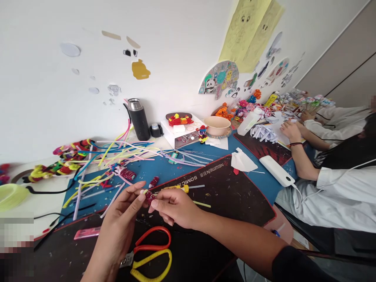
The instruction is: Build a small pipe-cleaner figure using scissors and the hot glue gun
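Observation:
Between my two hands is a small dark-red fuzzy pipe-cleaner piece point(149, 196) with a pale tip. My left hand point(129, 207) pinches its pale end between thumb and fingers. On its other side, my right hand point(173, 205) grips the dark-red part, fingers curled. Just beyond lies a similar dark-red fuzzy piece point(154, 181) on the mat. A larger dark-red piece point(126, 172) rests farther left among loose pipe cleaners point(117, 150). Scissors point(152, 239) with one red and one yellow handle lie below my hands, their blades partly hidden by my left wrist.
A black thermos point(138, 120) stands by the wall, its cap point(156, 130) beside it. Farther right are a beige bowl point(217, 126), a crumpled tissue point(243, 160) and a white power bank point(276, 171). Another person's hand point(291, 131) works with paper strips on the right.

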### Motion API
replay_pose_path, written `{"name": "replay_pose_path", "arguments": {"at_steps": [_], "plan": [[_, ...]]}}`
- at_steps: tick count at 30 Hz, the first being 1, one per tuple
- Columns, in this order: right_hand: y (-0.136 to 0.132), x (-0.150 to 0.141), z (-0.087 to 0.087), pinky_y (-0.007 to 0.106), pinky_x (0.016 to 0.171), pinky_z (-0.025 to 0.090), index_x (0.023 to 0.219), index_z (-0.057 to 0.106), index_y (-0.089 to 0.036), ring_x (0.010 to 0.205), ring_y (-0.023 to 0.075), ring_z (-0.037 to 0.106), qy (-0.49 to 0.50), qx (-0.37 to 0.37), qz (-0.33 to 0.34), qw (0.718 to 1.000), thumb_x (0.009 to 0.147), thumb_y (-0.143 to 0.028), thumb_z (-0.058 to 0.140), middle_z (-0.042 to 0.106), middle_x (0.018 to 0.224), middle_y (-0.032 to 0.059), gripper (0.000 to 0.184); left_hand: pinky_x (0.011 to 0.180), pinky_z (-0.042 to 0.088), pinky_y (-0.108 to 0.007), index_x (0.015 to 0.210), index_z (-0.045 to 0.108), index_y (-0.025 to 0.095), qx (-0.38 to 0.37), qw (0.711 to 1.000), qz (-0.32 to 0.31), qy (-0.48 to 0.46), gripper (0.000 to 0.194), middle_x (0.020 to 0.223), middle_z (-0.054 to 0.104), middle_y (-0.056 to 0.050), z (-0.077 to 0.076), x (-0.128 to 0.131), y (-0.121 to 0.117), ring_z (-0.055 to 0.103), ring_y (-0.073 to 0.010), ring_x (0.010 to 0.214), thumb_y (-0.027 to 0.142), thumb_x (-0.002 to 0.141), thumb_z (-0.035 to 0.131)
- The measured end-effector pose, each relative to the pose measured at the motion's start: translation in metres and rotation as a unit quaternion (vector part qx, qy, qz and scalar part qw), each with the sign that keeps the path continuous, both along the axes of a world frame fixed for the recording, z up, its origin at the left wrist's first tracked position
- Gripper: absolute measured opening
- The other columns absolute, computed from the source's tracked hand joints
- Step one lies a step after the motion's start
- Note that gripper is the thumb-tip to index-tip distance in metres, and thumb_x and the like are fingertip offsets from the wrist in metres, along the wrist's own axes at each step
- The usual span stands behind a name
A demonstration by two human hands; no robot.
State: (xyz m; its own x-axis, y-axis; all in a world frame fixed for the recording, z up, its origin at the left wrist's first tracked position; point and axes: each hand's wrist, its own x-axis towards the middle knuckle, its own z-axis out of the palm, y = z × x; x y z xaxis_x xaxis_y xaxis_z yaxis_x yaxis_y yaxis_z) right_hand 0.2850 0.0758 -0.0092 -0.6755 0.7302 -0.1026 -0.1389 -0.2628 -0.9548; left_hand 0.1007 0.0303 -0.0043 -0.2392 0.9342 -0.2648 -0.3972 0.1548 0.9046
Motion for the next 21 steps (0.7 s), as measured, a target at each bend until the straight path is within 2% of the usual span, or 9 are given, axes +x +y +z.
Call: {"name": "replay_pose_path", "arguments": {"at_steps": [6,9,13,21], "plan": [[0.0004,0.0014,-0.0041,0.023,0.045,0.033,0.095,0.068,-0.017,0.041,0.0073,0.044,-0.006,0.014,-0.004,1.000,0.095,-0.074,0.074,0.051,0.054,-0.0101,0.057,0.083,0.057,-0.022,0.114,0.085,0.028,0.013,1.000,0.011,0.000,0.051,0.095,0.078,0.000,-0.0011,-0.0015,0.0001,0.069,-0.0157,0.090,0.038,0.068,0.105],[0.0011,0.0011,-0.0051,0.022,0.043,0.031,0.095,0.062,-0.019,0.039,0.0071,0.043,-0.003,0.021,-0.019,1.000,0.095,-0.073,0.075,0.051,0.053,-0.0111,0.055,0.086,0.057,-0.022,0.114,0.085,0.029,0.027,0.999,0.015,0.022,0.050,0.092,0.076,0.001,-0.0035,-0.0034,-0.0002,0.069,-0.0156,0.092,0.039,0.070,0.104],[0.0007,-0.0004,-0.0056,0.021,0.043,0.032,0.103,0.064,-0.019,0.041,0.0079,0.044,-0.006,0.040,-0.028,0.999,0.096,-0.073,0.073,0.051,0.054,-0.0111,0.056,0.086,0.057,-0.023,0.117,0.084,0.029,0.035,0.998,-0.002,0.061,0.051,0.093,0.075,0.001,-0.0064,-0.0039,-0.0014,0.070,-0.0168,0.092,0.042,0.072,0.103],[-0.0003,-0.0002,-0.0057,0.021,0.044,0.034,0.093,0.068,-0.018,0.043,0.0076,0.047,-0.062,0.088,-0.059,0.992,0.101,-0.061,0.071,0.053,0.057,-0.0085,0.044,0.087,0.059,-0.026,0.119,0.083,0.029,0.022,0.997,-0.019,0.078,0.049,0.102,0.077,-0.001,-0.0060,-0.0010,-0.0037,0.072,-0.0195,0.098,0.046,0.076,0.099]]}}
